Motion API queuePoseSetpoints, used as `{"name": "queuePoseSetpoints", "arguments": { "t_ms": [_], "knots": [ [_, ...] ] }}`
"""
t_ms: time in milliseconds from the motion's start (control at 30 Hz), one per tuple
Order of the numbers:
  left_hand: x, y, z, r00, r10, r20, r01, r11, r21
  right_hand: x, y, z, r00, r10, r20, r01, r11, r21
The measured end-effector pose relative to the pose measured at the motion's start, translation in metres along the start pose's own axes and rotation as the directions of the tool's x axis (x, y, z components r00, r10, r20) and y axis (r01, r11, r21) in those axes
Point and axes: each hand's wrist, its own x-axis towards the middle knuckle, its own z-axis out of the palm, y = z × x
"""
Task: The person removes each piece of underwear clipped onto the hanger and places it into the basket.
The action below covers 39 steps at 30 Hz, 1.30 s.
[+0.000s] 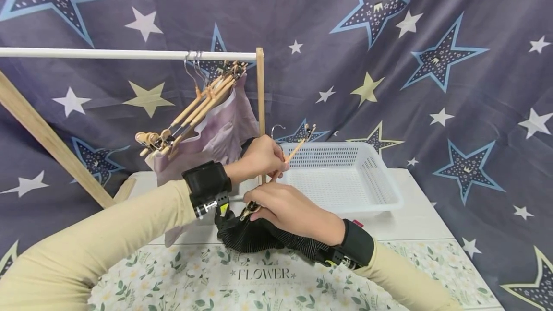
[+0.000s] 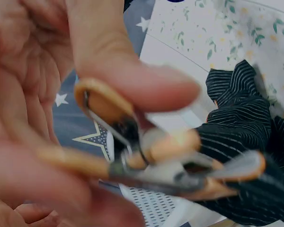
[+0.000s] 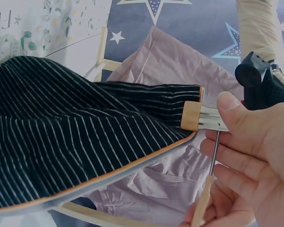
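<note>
The striped garment point(image 3: 61, 151) sits at the front of the counter point(image 1: 416, 205), below both hands, with its lower part gathered at the edge of the floral cover point(image 1: 194, 296). Resting it there probably takes part of its weight off the hanger point(image 1: 296, 149).

Left hand point(image 1: 261, 160): the grip is narrow and holds the hanger by its bar, near the hook. This position likely steadies the hanger. The left wrist view is blurred; whether the thumb presses on the clip shown there cannot be told.

Right hand point(image 1: 289, 208): the grip is narrow and pinches the near clip point(image 3: 191, 116) between thumb and fingers. The clip's wooden end overlaps the garment's orange-trimmed edge. Holding the clip at its metal part presumably keeps the fingertips out of the clamping zone.

The hanger slopes, with its far clip raised and bare, near the rim of the white basket point(image 1: 382, 176). Left of the wooden post point(image 1: 260, 100), lilac garments point(image 1: 224, 128) hang on clip hangers from the white rail point(image 1: 129, 53), apparently spaced by the hooks alone.
</note>
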Motion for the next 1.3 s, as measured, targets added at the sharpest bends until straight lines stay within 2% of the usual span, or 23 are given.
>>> {"name": "queuePoseSetpoints", "arguments": {
  "t_ms": [167,300,433,633,833,967,1300],
  "knots": [
    [0.003,-0.002,0.0,0.992,-0.117,0.053,0.125,0.974,-0.189,-0.006,-0.004,-0.007,0.998,-0.066,-0.011,0.066,0.998,-0.024],
    [0.005,-0.002,-0.002,0.982,-0.167,0.087,0.184,0.954,-0.237,-0.011,-0.006,-0.011,0.989,-0.145,-0.006,0.143,0.983,-0.113],
    [0.005,-0.002,-0.005,0.974,-0.191,0.126,0.218,0.94,-0.261,-0.015,-0.009,-0.015,0.984,-0.176,0.034,0.179,0.969,-0.167],
    [0.004,-0.002,-0.008,0.972,-0.174,0.156,0.211,0.941,-0.266,-0.02,-0.012,-0.024,0.975,-0.205,0.09,0.218,0.958,-0.184],
    [0.003,-0.001,-0.008,0.975,-0.172,0.141,0.203,0.949,-0.241,-0.024,-0.009,-0.028,0.946,-0.316,0.078,0.325,0.914,-0.244],
    [0.002,0.0,-0.008,0.977,-0.166,0.133,0.193,0.955,-0.227,-0.026,-0.006,-0.027,0.932,-0.358,0.066,0.362,0.892,-0.273],
    [0.001,0.0,-0.004,0.982,-0.147,0.119,0.17,0.961,-0.217,-0.027,-0.005,-0.02,0.929,-0.37,0.001,0.356,0.892,-0.279]
  ]
}}
